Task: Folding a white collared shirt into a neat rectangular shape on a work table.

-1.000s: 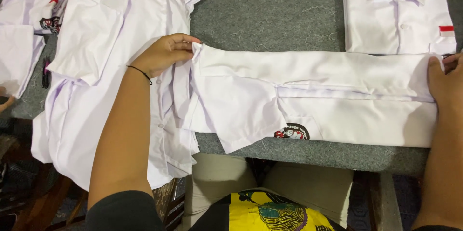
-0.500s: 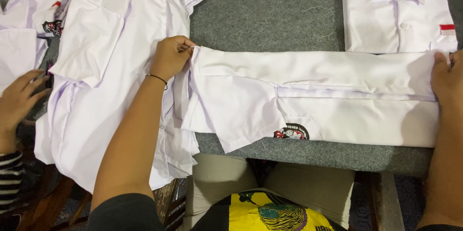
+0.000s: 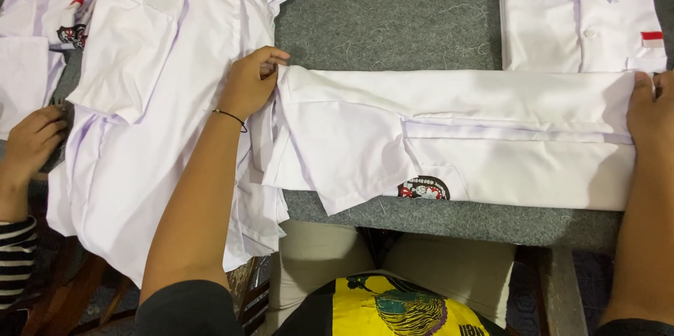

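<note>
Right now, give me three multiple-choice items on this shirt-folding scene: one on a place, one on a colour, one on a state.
1. Where does the left hand grip the folded shirt?
A. its left end
B. its middle
C. its round patch

2. What colour is the small flag patch on the buttoned shirt at top right?
A. blue and yellow
B. red and white
C. green

3. How does the folded shirt lie?
A. crumpled in a ball
B. hung on a hanger
C. in a long flat strip across the grey table

Answers:
1 A, the fingers pinch the left edge, while the right hand holds the other end.
2 B, a red band shows over a white one.
3 C, it stretches flat between both hands.
</note>
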